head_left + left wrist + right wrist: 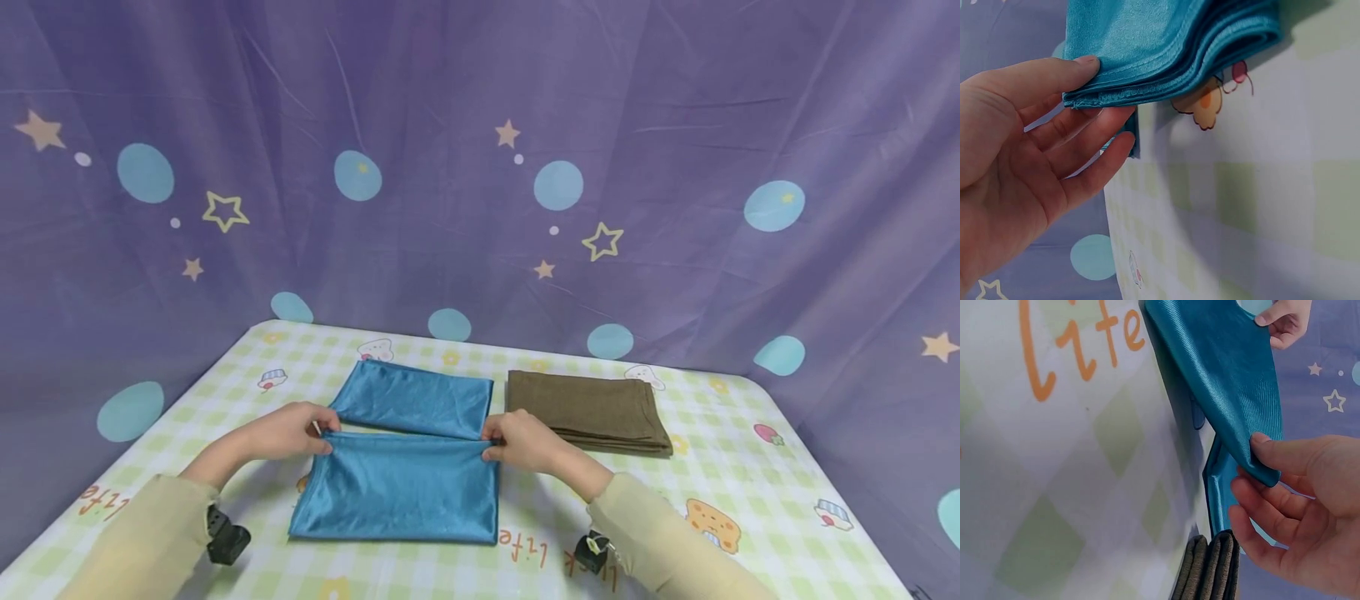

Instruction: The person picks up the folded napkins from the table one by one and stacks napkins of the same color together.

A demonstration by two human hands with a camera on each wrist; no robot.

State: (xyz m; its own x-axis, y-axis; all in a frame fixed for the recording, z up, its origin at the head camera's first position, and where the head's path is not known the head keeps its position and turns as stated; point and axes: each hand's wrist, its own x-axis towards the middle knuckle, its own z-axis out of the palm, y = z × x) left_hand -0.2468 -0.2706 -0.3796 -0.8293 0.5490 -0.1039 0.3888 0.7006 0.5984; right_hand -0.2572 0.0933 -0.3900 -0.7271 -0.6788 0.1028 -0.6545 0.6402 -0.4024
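Note:
A folded, shiny blue cloth [401,492] lies near the front of the table, its far edge lifted between both hands. The left hand [300,432] pinches its far left corner; in the left wrist view the thumb lies on top of the stacked layers and the fingers underneath. At the far right corner, the right hand [525,442] pinches the cloth, and the right wrist view shows a smooth folded edge [1210,394] between thumb and fingers. Just behind, a second folded blue cloth [416,398] lies flat, partly overlapped by the front one in the head view.
To the right of the rear blue cloth sits a folded brown cloth [585,407] in several layers. Everything rests on a green-and-white checked tablecloth [750,467] with printed pictures. A purple curtain [465,100] with stars and dots hangs behind the table.

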